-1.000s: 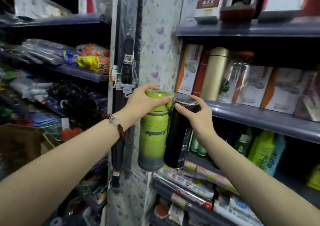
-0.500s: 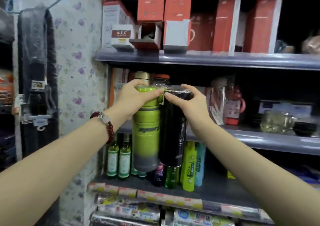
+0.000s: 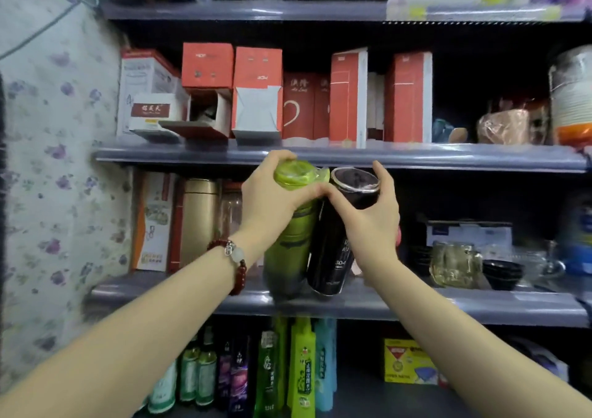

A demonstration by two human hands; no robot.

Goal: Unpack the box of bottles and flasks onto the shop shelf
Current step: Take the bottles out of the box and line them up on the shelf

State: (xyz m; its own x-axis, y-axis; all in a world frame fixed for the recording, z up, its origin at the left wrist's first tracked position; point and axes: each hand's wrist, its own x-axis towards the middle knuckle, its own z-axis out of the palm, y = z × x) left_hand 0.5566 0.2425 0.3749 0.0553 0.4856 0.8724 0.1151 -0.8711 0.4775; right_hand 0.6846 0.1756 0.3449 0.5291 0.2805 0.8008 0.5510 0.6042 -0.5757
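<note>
My left hand [image 3: 272, 196] grips the top of a green flask [image 3: 293, 244] with a green lid. My right hand [image 3: 371, 219] holds a black flask [image 3: 330, 257] near its cap, fingers curled round the rim. Both flasks are side by side and touching, tilted with their lids towards me. Their bases are at the front edge of the middle grey shelf [image 3: 448, 305]; whether they rest on it I cannot tell.
On the same shelf stand a gold flask [image 3: 198, 222] and boxes at left, and a glass mug [image 3: 455, 264] and black bowls [image 3: 503, 273] at right. Red boxes [image 3: 256, 97] fill the shelf above. Bottles [image 3: 301, 369] stand below. A floral wall [image 3: 57, 161] is at left.
Both hands have raised the two flasks from in front of the lower shelf up to the middle shelf's level. The view has tilted upward.
</note>
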